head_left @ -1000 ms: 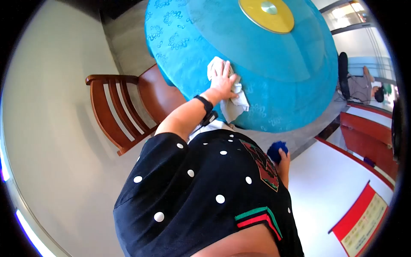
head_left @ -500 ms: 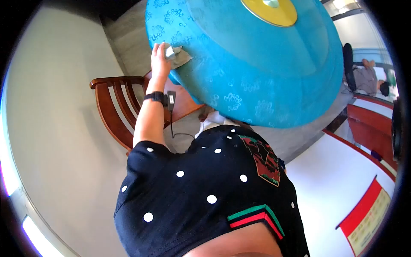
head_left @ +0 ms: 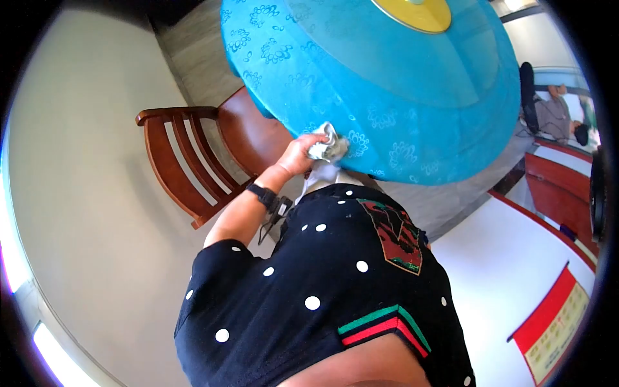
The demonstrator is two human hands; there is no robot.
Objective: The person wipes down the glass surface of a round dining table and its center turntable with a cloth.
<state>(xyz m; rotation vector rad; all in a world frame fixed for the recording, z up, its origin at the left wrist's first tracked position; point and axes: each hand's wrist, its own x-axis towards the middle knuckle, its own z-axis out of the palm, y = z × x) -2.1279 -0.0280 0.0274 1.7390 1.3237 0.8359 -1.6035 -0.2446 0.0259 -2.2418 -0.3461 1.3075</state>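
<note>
My left hand is closed on a crumpled pale cloth, at the near edge of a round table with a turquoise patterned tablecloth. The cloth bunches out past my fingers toward the tabletop. On that wrist is a black band, and a small dark box with a cable hangs close to it. My right hand is out of view.
A brown wooden chair stands left of the table, beside a pale wall. A yellow disc lies at the table's centre. At far right, a person appears behind the table. A white board with a red-edged chart is lower right.
My left hand has come from the table's far left edge toward my body and to the right, bringing the cloth with it. The cloth is now more bunched up.
</note>
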